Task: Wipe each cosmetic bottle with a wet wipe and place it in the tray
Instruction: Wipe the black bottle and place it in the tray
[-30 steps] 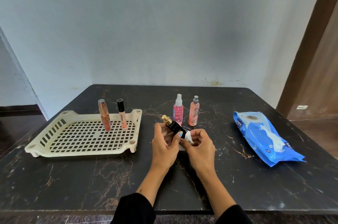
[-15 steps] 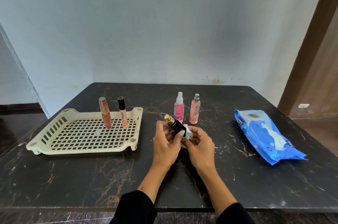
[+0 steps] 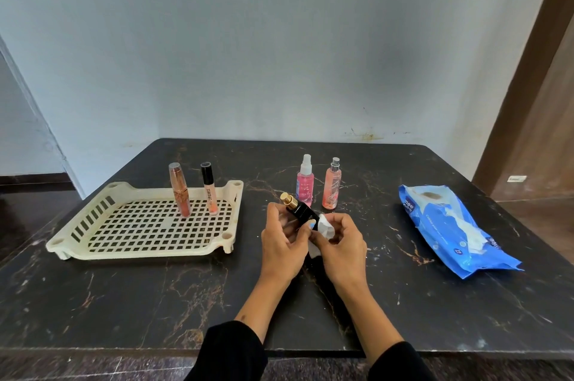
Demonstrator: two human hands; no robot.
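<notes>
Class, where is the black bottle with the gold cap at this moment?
In the head view, the black bottle with the gold cap is centre-table, held in the left hand, just in front of the two pink spray bottles.

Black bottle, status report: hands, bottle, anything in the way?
Left hand grips black bottle, tilted. Right hand presses wipe to it. Tray holds two tubes; path clear.

Both forearms are showing bare from the wrists back toward the elbows, where black sleeves [image 3: 230, 352] are sitting pushed up. The cloth is looking plain and loose. The left hand [image 3: 284, 244] is wearing light blue polish on its thumbnail; the right hand [image 3: 341, 244] is showing no rings.
</notes>
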